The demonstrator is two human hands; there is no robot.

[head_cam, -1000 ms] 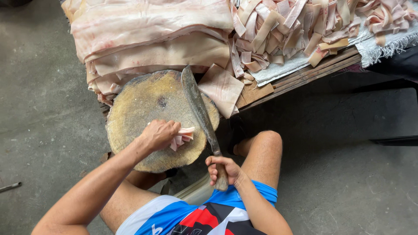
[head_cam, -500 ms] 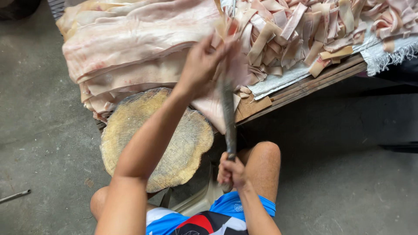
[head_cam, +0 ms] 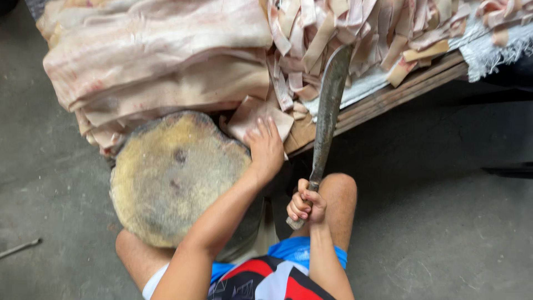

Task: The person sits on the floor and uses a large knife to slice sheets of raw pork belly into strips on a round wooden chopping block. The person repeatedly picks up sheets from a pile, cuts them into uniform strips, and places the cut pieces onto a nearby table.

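A machete (head_cam: 327,119) is gripped at its handle by the right hand (head_cam: 305,204), fingers wrapped tight, blade up. The left hand (head_cam: 265,147), fingers spread, is laid flat on a slab (head_cam: 256,118) hanging beside the block (head_cam: 172,175). The slab is judged soft, greasy, heavy; best pinched at its edge.

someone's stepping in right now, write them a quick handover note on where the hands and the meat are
Left hand: open, palm down on a flat slab piece at the far edge of the round chopping block.
Right hand: shut on the handle of the long knife, blade pointing up and away, off the block.
Done: a heap of cut strips lies on the wooden table.
Left: stacked uncut slabs behind the block; nothing lies on the block's middle.
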